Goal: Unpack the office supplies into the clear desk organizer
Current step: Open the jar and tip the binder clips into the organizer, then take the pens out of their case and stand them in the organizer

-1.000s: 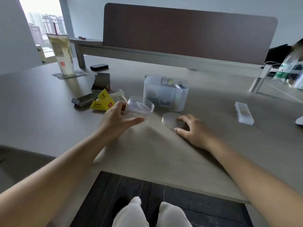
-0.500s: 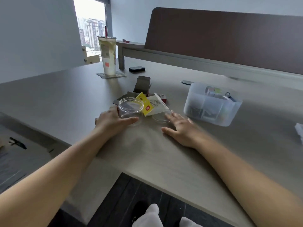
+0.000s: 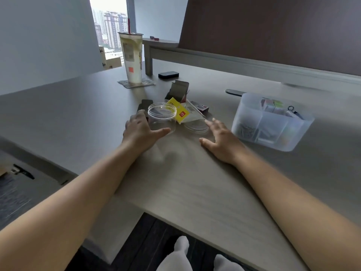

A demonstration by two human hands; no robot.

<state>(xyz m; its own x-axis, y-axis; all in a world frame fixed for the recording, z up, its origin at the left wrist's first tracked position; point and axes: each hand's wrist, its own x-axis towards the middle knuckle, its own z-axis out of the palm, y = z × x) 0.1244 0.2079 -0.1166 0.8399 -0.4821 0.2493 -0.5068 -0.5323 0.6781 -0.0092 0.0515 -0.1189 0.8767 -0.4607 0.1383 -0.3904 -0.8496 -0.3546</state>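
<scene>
A clear round jar (image 3: 162,117), open at the top, stands on the desk, and my left hand (image 3: 140,132) wraps around its near side. Its clear lid (image 3: 196,127) lies flat just right of the jar. My right hand (image 3: 220,139) rests open on the desk with its fingertips touching that lid. The clear desk organizer (image 3: 271,122) sits to the right, its compartments holding paper clips, binder clips and small coloured items. Behind the jar lies a yellow and clear package (image 3: 182,113), with an opened grey box (image 3: 177,91) beyond it.
A tall drink cup with a straw (image 3: 131,59) stands on a coaster at the back left. A small black object (image 3: 168,74) lies near it. A brown partition (image 3: 273,32) borders the far side. The desk's near edge runs diagonally below my forearms.
My view has swung left, shifting everything rightward in frame. My left hand set the jar down near the yellow package and still holds it. My right hand slid the lid leftward beside the jar.
</scene>
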